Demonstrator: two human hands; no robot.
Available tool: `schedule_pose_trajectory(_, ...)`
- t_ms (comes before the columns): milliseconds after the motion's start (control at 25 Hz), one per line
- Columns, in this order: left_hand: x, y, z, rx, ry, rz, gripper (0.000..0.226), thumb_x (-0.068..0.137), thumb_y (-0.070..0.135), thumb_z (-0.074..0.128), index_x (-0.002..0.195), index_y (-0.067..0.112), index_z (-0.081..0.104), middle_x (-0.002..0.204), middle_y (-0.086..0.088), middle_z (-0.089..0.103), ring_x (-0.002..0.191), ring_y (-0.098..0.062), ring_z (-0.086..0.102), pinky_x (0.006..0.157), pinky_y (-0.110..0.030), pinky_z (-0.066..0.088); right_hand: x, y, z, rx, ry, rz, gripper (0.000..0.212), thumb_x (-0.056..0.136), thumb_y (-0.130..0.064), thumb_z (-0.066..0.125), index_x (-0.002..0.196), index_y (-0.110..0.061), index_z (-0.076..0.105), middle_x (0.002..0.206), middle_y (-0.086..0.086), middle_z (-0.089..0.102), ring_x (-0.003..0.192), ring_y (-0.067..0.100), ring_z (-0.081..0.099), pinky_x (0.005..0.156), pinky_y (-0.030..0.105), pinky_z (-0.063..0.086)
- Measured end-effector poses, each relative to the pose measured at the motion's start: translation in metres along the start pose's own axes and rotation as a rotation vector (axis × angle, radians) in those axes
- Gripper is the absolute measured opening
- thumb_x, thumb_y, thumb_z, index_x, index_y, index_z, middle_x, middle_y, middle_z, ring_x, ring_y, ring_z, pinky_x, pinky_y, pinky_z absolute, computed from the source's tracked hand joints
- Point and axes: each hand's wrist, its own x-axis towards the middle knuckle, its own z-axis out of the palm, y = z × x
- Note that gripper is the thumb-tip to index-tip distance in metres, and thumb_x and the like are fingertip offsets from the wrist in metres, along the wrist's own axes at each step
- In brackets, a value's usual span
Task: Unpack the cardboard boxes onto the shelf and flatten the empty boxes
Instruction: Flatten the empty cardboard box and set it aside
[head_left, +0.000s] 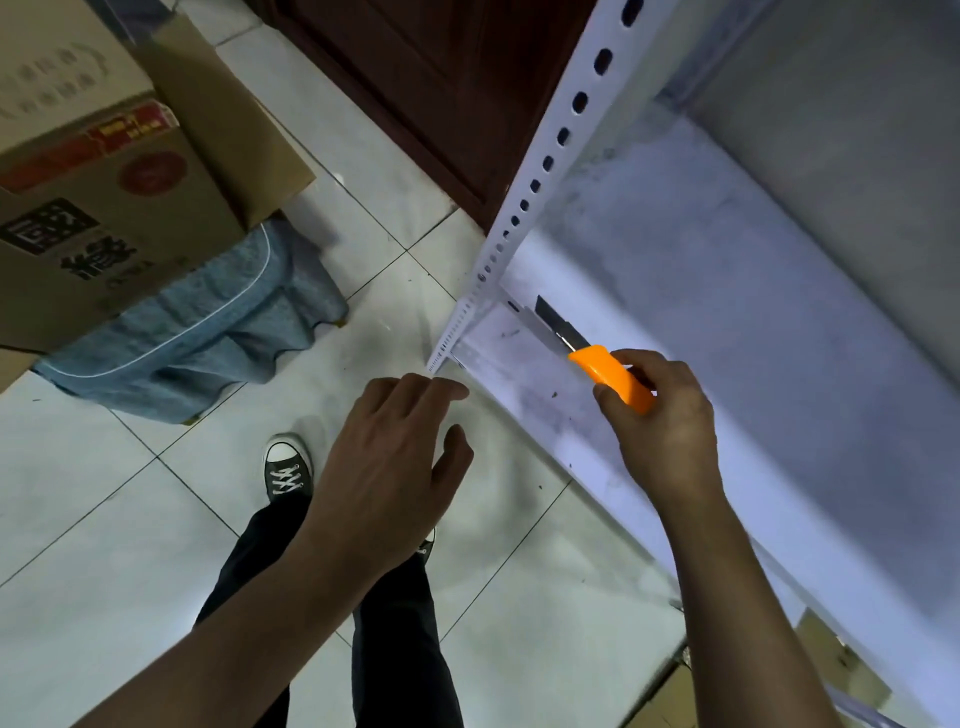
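1. Head view, looking down: a cardboard box (119, 208) sits at your upper left, raised on something draped in blue cloth (208, 322), well apart from both your hands. One brown flap (228, 119) stands open at its right side; what is inside is hidden.
2. Judging by its size and print, the box is probably stiff-walled yet light once emptied, with flaps that bend easily. Take hold low on two opposite walls, not by the loose flap, which may fold or tear.
3. Your right hand (665, 426) has its grip curled round the orange handle of a utility knife (608, 374), thumb and fingers pinching it. The blade (550, 317) is extended and points toward the corner of the shelf (727, 312). Treat it as sharp, and the smooth handle as possibly slippery.
4. Your left hand (389, 452) hovers over the floor (104, 519) with fingers spread and relaxed, holding nothing, its fingertips near the foot of the shelf's perforated white post (540, 171).
5. The shelf board is pale, dusty and scuffed.
6. Below, you see your dark trousers and one sneaker (285, 467) on pale tiles; a dark wooden door (441, 93) stands behind the post.
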Motion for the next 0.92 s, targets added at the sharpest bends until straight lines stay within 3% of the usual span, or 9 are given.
schedule_pose_trajectory(200,-0.001,0.002,0.008,0.012,-0.01,0.003,0.037,0.092,0.031,0.047,0.123,0.017,0.062,0.104,0.003,0.064,0.099,-0.02,0.05,0.081,-0.029,0.044,0.036,0.017,0.012,-0.038,0.019,0.013,0.034,0.088,-0.026,0.074,0.121,-0.026,0.068,0.109,0.007,0.064,0.096,0.025,0.059,0.08,0.033,0.046)
schedule_pose_trajectory(320,0.001,-0.001,0.009,0.028,-0.007,-0.006,0.036,0.092,0.032,0.048,0.122,0.018,0.062,0.104,0.005,0.064,0.099,-0.018,0.05,0.081,-0.025,0.04,0.048,0.02,0.019,-0.082,0.027,-0.003,0.033,0.085,-0.025,0.076,0.118,-0.024,0.07,0.105,0.01,0.065,0.092,0.03,0.061,0.079,0.039,0.051)
schedule_pose_trajectory(480,0.004,-0.005,0.008,0.015,-0.008,-0.044,0.035,0.092,0.031,0.049,0.122,0.018,0.062,0.104,0.004,0.064,0.099,-0.018,0.049,0.083,-0.03,0.045,0.054,0.025,0.026,-0.11,0.04,-0.007,0.031,0.086,-0.025,0.075,0.117,-0.022,0.07,0.101,0.012,0.065,0.088,0.033,0.061,0.078,0.044,0.053)
schedule_pose_trajectory(920,0.012,0.001,0.012,0.031,-0.007,-0.064,0.035,0.091,0.028,0.051,0.122,0.018,0.062,0.103,0.003,0.064,0.099,-0.019,0.049,0.082,-0.026,0.04,0.048,0.022,0.019,-0.065,0.057,-0.03,0.048,0.084,-0.023,0.078,0.129,-0.024,0.063,0.125,0.008,0.062,0.11,0.031,0.061,0.095,0.048,0.051)
